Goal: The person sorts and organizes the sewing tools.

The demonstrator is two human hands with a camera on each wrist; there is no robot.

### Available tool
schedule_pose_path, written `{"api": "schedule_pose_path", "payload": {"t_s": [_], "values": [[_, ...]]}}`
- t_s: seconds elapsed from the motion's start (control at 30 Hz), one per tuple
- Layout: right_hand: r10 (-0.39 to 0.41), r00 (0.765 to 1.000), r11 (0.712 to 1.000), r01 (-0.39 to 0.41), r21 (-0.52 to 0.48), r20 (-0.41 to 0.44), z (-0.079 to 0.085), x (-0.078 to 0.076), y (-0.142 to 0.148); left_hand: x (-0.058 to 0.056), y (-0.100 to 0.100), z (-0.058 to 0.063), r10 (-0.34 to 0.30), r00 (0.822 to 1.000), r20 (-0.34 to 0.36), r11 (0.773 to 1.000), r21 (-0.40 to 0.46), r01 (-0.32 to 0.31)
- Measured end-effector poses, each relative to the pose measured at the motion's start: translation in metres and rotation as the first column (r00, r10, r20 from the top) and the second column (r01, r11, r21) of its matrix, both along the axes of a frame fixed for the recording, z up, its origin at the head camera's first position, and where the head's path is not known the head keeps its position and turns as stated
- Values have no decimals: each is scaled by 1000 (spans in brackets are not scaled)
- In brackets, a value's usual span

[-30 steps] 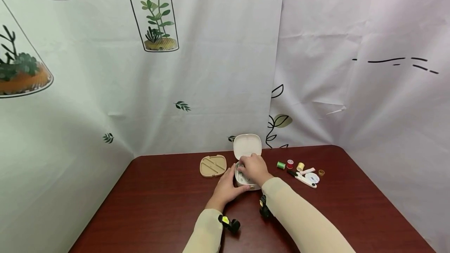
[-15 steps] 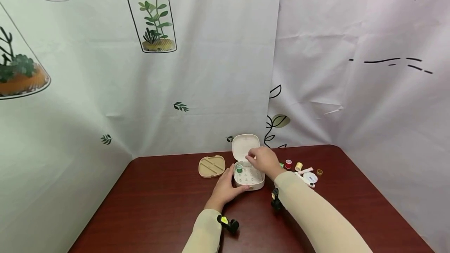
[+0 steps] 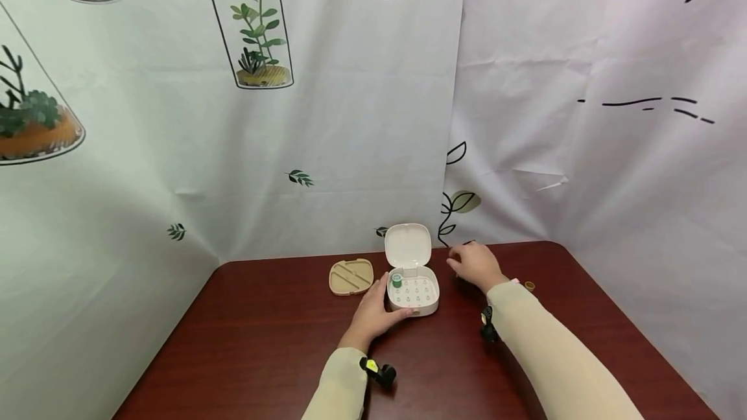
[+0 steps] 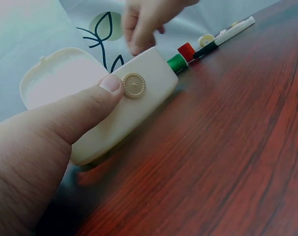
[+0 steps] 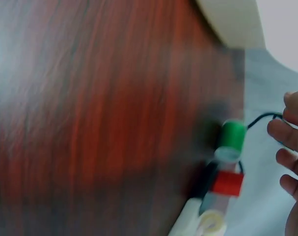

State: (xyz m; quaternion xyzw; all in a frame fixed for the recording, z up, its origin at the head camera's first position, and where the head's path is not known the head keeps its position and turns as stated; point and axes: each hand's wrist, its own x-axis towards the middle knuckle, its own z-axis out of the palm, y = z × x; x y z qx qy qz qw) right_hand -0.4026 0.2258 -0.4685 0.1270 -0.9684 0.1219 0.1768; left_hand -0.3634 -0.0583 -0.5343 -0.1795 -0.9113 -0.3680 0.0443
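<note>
A small white sewing box (image 3: 421,307) stands on the table with its lid (image 3: 408,245) raised. Inside, rows of short pegs show, and one dark green thread spool (image 3: 397,280) sits at the back left. My left hand (image 3: 372,317) holds the box at its front left corner, the thumb (image 4: 97,98) beside the round button catch (image 4: 134,86). To the right of the box, my right hand (image 3: 477,266) is over the table with nothing in its loosely bent fingers. Below those fingers in the right wrist view lie a green spool (image 5: 232,135) and a red spool (image 5: 227,183).
A tan slotted tray (image 3: 351,277) lies left of the box. Near the loose spools are a yellow spool (image 5: 211,222) and a black-and-white tool (image 4: 235,32). A small brown ring (image 3: 530,286) lies further right. A printed white curtain (image 3: 350,115) hangs behind the table.
My right hand has left the box and moved right toward the loose spools, uncovering the dark green spool on its peg. My left hand keeps its hold on the box.
</note>
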Motion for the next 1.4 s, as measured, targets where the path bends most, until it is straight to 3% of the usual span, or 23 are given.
{"api": "schedule_pose_path", "payload": {"t_s": [0.2,0.3,0.57,0.8,1.1,1.4], "values": [[-58,990,998,52,47,132,-8,4,12,-1,1,0,-8,1000,-11,1000,11,8],[-67,985,996,58,64,159,-13,6,13,0,1,0,-8,1000,-10,1000,9,8],[-58,992,994,47,103,108,-24,5,13,1,2,1,-9,1000,-8,1000,3,9],[-62,994,993,53,101,88,-22,5,9,1,1,1,-15,1000,-15,1000,1,15],[-27,998,999,26,25,55,-11,0,8,-1,1,6,-11,1000,-8,1000,12,11],[13,998,999,-11,-30,64,0,1,-3,0,0,2,-10,1000,-3,1000,17,10]]}}
